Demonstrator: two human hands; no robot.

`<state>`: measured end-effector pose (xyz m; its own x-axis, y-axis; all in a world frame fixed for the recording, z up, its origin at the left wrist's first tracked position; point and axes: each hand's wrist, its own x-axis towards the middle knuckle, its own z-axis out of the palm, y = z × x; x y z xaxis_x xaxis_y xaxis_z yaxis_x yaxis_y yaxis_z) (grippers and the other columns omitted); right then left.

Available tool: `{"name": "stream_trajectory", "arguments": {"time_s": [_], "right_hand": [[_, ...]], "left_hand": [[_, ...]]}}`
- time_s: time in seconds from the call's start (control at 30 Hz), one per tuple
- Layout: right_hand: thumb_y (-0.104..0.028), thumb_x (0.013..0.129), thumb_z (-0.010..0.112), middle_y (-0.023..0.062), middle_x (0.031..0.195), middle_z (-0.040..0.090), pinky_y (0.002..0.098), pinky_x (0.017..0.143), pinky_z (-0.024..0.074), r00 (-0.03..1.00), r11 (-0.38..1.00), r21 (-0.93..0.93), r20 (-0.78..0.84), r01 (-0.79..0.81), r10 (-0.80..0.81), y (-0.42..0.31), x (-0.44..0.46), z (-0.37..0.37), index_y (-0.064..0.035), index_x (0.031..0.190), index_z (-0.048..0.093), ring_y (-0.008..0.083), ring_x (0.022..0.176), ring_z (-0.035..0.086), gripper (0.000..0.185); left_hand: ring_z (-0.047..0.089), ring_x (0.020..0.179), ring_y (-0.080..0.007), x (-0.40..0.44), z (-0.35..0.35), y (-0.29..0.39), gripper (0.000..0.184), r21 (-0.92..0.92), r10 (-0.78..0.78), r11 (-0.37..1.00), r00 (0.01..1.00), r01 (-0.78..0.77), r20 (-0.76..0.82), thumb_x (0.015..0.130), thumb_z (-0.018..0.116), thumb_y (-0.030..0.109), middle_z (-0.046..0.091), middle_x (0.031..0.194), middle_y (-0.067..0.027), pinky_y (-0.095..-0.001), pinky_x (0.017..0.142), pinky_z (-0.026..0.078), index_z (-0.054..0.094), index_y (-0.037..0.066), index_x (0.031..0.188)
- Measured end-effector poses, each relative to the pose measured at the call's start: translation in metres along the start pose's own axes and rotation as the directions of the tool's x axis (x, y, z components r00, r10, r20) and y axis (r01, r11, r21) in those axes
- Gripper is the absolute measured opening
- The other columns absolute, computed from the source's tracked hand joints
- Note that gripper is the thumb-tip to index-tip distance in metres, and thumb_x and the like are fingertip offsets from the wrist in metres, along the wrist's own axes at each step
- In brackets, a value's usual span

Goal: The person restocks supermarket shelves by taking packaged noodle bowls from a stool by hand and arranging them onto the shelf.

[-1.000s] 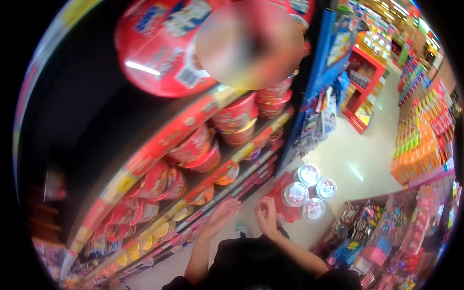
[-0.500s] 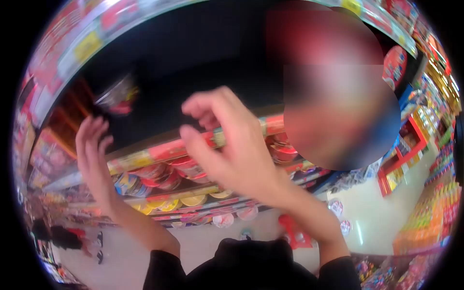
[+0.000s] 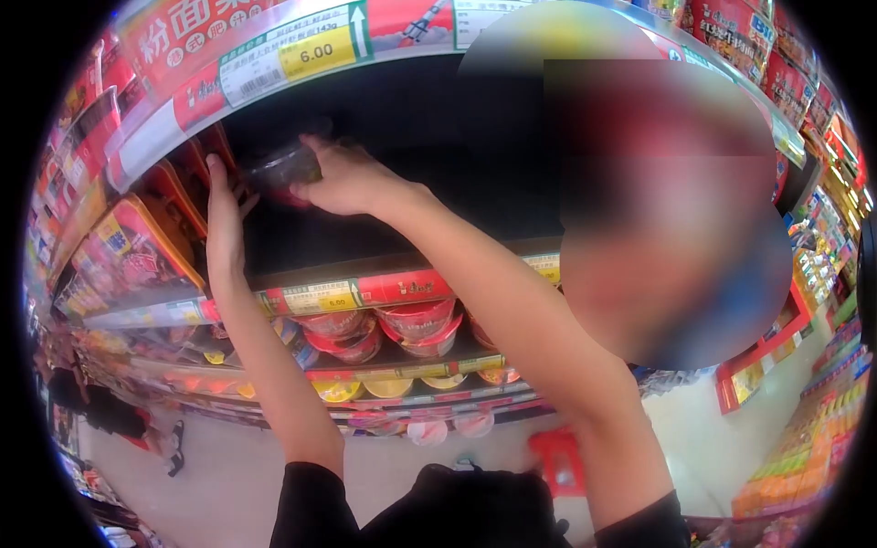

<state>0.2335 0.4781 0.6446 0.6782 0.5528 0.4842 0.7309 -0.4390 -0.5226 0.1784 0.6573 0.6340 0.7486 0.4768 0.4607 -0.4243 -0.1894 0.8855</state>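
Inside the dark shelf bay, my right hand has its thumb and fingers around the near side of a small, dark, see-through package with a red patch low on it. Blur keeps its exact kind from showing. My left hand is upright at the bay's left side, fingers stretched and apart, nothing in its grasp. It is beside a row of orange-edged packs, close to or touching them. A gap separates the left fingers from the dark package.
A shelf lip with price labels crosses above my hands, and another red-edged lip runs below. Red instant noodle bowls fill the lower shelf. A blurred patch hides the right side. A red stool stands on the floor.
My right hand has reached forward and left into the bay and closed on the dark package. My left hand has come against the orange-edged packs. The view has shifted, showing more of the upper labels.
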Motion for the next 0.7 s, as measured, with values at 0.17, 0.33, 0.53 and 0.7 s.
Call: {"name": "stream_trajectory", "arguments": {"time_s": [0.17,0.33,0.53,0.7], "right_hand": [[-0.043,0.08,0.064,0.0236,0.114,0.058,0.0403,0.093,0.0432,0.996,0.997,0.066,-0.083,-0.028,0.034,-0.002,-0.001,-0.012,-0.0001,0.116,0.049,0.0357,0.109,0.056,0.058],[-0.036,0.081,0.064,0.0209,0.107,0.061,0.0369,0.087,0.046,0.979,0.962,0.248,-0.137,-0.111,0.148,-0.004,-0.019,-0.021,-0.0006,0.109,0.052,0.0311,0.101,0.06,0.046],[-0.018,0.083,0.061,0.0157,0.103,0.058,0.0325,0.083,0.0465,0.959,0.905,0.423,-0.236,-0.041,0.154,0.013,-0.052,-0.041,-0.0025,0.113,0.05,0.0246,0.094,0.059,0.035],[-0.004,0.084,0.055,0.012,0.116,0.048,0.0323,0.088,0.043,0.953,0.61,0.787,-0.25,0.097,0.172,-0.001,-0.132,-0.078,-0.0061,0.125,0.042,0.0205,0.107,0.05,0.043]], "left_hand": [[0.035,0.127,-0.0304,0.004,-0.005,0.004,0.093,-0.011,-0.04,0.999,0.999,0.04,0.008,0.086,0.033,0.07,0.037,0.138,-0.0205,-0.0403,0.102,0.031,0.018,-0.002,0.143],[0.052,0.099,-0.0225,-0.002,-0.002,0.007,0.083,-0.065,-0.018,0.998,1.0,0.017,-0.006,0.09,0.037,0.064,0.053,0.114,-0.016,-0.0331,0.089,0.041,0.038,-0.008,0.132],[0.049,0.085,-0.011,-0.059,0.018,0.038,0.054,0.114,0.229,0.959,0.948,-0.258,0.22,0.098,0.041,0.037,0.051,0.113,-0.0065,-0.0262,0.079,0.044,0.039,-0.004,0.134],[0.048,0.106,-0.0169,-0.124,0.045,0.047,0.066,-0.13,0.413,0.911,0.874,-0.393,0.255,0.093,0.046,0.039,0.045,0.128,-0.0133,-0.0324,0.086,0.044,0.031,-0.008,0.137]]}}
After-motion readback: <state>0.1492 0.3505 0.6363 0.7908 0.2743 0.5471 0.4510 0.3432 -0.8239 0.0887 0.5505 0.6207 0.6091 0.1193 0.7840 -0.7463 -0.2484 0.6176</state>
